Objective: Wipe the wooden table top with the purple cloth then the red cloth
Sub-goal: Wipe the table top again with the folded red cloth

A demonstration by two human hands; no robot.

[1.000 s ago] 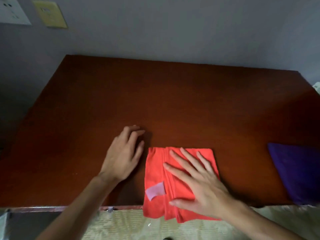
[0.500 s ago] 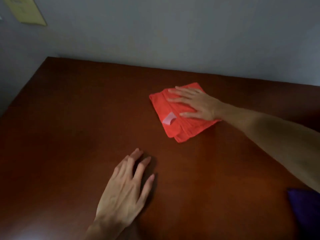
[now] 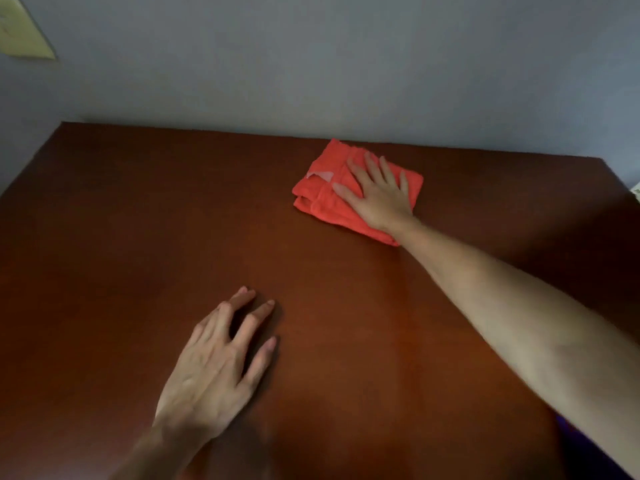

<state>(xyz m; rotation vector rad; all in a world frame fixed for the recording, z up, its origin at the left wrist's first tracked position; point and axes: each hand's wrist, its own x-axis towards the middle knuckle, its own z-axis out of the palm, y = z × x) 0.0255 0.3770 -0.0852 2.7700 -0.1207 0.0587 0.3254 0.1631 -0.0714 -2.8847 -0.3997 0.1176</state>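
A folded red cloth (image 3: pixel 322 195) with a pale label lies on the wooden table top (image 3: pixel 138 220), close to the far edge by the wall. My right hand (image 3: pixel 379 195) presses flat on it, fingers spread, arm stretched far across the table. My left hand (image 3: pixel 216 365) rests palm down on the bare wood near the front, fingers apart, holding nothing. A sliver of the purple cloth (image 3: pixel 581 452) shows at the bottom right, mostly hidden under my right forearm.
A grey wall (image 3: pixel 346 64) rises right behind the table's far edge. A yellowish plate (image 3: pixel 20 32) is fixed to the wall at the upper left. The table's left edge runs diagonally at the left; a small pale object (image 3: pixel 636 192) shows past the right edge.
My right hand has slid the red cloth from the table's front edge to the far edge, then a little to the right. My left hand has stayed flat on the wood.
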